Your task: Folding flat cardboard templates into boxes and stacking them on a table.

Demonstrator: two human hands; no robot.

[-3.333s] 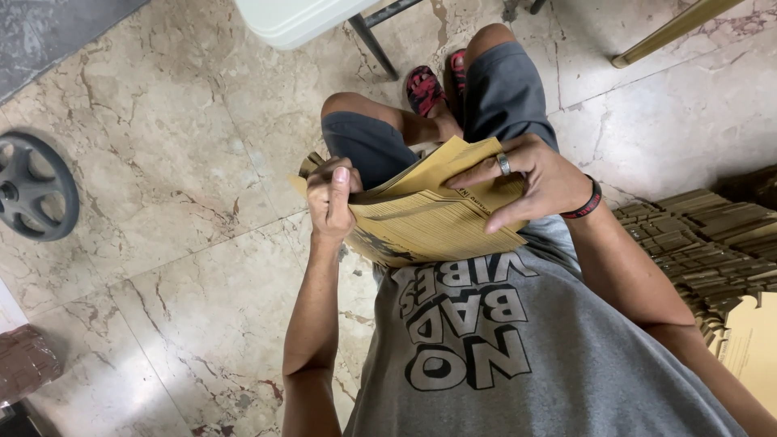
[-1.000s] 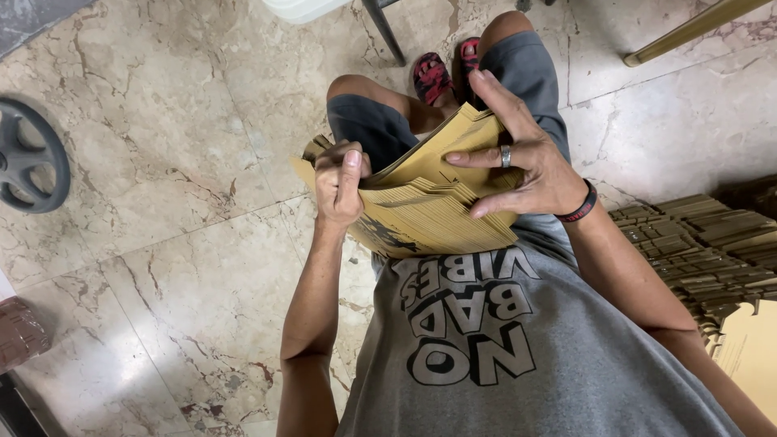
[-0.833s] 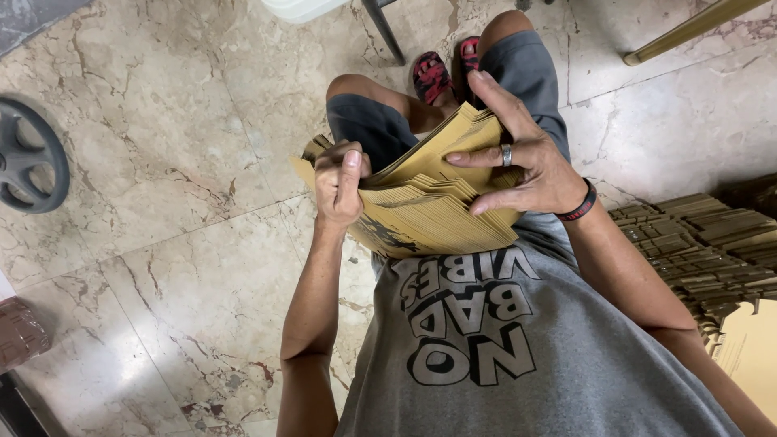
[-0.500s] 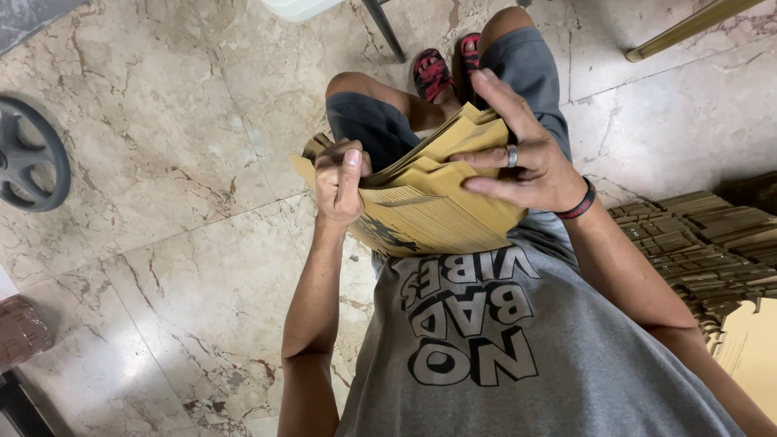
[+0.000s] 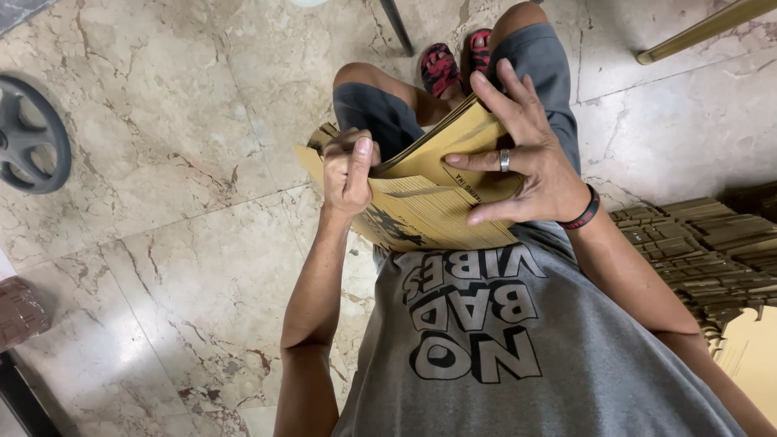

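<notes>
A stack of flat cardboard sheets [image 5: 429, 206] rests on the lap, its long axis running between the grips: left hand [image 5: 350, 168] pinches the near edge, right hand [image 5: 522, 158] spread flat on top.

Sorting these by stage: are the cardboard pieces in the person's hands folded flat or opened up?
Folded flat. The cardboard stack lies in thin layers, left hand at one end, right hand spread on top.

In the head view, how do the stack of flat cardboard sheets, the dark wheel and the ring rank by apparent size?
1. stack of flat cardboard sheets, though nearest the camera
2. dark wheel, partly cut off
3. ring
</notes>
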